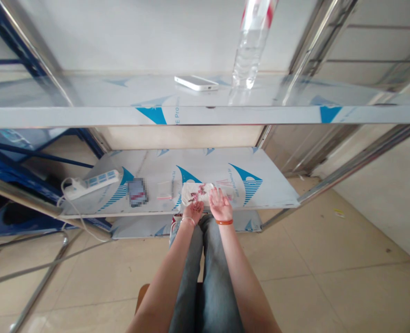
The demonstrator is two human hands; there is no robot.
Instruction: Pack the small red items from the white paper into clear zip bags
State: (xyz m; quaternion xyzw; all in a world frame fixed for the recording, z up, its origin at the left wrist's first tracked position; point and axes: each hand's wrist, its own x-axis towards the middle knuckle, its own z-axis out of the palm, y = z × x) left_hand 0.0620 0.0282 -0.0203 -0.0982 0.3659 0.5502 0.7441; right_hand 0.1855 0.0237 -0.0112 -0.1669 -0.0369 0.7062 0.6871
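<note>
From above the jeans (220, 277), 1 head-worn camera is aimed forward and down; the film-covered metal shelving (276, 189) is viewed from nearby, wide-angled.

White item (188, 190) mottled with pink, dark red.
Shelf (212, 166) printed with blue, partly striped triangles; bracelet (224, 222) coloured orange.

Lower metal shelf (156, 173), power strip (96, 184), blurred item (137, 192), white-and-pink object (190, 189).
</note>
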